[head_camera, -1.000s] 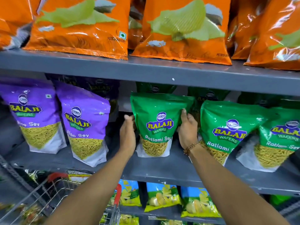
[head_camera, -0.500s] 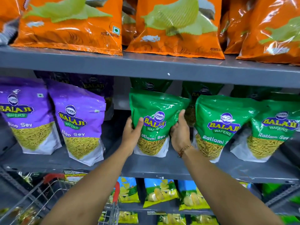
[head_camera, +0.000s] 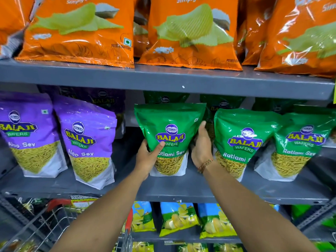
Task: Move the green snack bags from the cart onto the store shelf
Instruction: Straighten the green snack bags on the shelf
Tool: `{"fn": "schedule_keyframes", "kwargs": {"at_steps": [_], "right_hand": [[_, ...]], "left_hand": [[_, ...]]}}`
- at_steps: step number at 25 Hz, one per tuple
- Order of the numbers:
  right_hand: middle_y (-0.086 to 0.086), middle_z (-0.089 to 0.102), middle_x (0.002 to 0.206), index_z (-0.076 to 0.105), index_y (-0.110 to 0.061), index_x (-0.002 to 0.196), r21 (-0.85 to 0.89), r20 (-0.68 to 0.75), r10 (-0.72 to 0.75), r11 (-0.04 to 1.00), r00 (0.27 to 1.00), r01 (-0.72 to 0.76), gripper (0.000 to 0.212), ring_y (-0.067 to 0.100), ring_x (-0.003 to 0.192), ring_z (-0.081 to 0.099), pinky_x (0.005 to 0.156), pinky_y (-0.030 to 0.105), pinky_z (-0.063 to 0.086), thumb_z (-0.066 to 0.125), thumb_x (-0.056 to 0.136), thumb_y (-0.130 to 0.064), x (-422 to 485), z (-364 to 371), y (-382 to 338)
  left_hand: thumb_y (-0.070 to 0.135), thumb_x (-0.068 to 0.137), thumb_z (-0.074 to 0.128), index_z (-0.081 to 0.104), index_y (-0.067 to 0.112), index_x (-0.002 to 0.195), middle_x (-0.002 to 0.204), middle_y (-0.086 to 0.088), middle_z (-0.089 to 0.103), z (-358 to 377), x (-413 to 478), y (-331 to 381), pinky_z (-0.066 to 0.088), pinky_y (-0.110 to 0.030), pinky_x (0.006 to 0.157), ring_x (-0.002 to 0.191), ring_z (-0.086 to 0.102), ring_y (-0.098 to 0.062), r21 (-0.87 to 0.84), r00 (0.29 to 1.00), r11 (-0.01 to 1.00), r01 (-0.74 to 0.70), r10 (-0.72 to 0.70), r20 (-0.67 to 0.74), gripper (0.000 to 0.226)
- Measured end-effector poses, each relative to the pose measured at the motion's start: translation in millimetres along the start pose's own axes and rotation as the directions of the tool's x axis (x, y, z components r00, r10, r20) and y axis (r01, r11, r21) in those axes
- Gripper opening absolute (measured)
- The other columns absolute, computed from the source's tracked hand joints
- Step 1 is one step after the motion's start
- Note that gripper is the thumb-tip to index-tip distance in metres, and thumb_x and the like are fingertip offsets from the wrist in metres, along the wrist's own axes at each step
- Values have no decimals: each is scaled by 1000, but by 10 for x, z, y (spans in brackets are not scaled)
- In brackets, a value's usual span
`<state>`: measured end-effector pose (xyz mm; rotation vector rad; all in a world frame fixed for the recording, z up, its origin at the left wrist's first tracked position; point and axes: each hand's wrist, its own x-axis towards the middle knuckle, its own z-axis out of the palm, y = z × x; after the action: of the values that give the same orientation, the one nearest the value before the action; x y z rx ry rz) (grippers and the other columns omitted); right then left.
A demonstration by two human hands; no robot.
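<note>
A green Ratlami Sev bag [head_camera: 170, 124] stands upright on the grey middle shelf [head_camera: 190, 186]. My left hand [head_camera: 147, 157] grips its lower left side, thumb across the front. My right hand [head_camera: 201, 148] presses flat against its right side. Two more green bags [head_camera: 243, 137] [head_camera: 301, 142] stand to the right, with darker green bags behind them. The wire cart [head_camera: 54, 224] with a red handle sits at the lower left; its contents are hard to make out.
Purple Aloo Sev bags [head_camera: 85, 137] stand left of a gap on the same shelf. Orange wafer bags [head_camera: 80, 30] fill the shelf above. Blue-and-yellow chip bags [head_camera: 178, 219] line the shelf below.
Both hands stay on the green bag. My left thumb has come over its front, and the bag stands more upright and squarer to the shelf front.
</note>
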<state>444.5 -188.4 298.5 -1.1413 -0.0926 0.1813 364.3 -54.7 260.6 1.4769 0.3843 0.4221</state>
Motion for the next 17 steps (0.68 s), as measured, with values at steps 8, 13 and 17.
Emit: {"fn": "schedule_keyframes", "kwargs": {"at_steps": [8, 13, 17], "right_hand": [[0, 52, 138, 45, -24, 132, -264, 156, 89, 963, 984, -45, 59, 17, 123, 51, 107, 40, 39, 31, 88, -59, -236, -82, 271], [6, 64, 80, 65, -13, 79, -274, -365, -148, 961, 919, 46, 46, 20, 75, 57, 74, 32, 48, 38, 92, -48, -557, -598, 153], [21, 61, 114, 60, -6, 113, -256, -689, -151, 966, 709, -44, 54, 34, 108, 53, 92, 38, 39, 25, 96, -43, -560, -1169, -228]], "left_hand": [[37, 76, 68, 56, 31, 104, 109, 0, 66, 5, 38, -51, 51, -38, 92, 103, 63, -19, 1, 1000, 1000, -20, 20, 3, 31], [51, 85, 43, 50, 0, 102, 107, -28, 62, 509, -327, -221, 43, -42, 81, 99, 58, -38, 26, 763, 999, 22, 0, -647, 54], [42, 90, 30, 55, 6, 81, 91, -25, 64, 1318, -707, -285, 42, -43, 83, 92, 58, -40, -53, 871, 999, 5, -30, -490, 45]]}}
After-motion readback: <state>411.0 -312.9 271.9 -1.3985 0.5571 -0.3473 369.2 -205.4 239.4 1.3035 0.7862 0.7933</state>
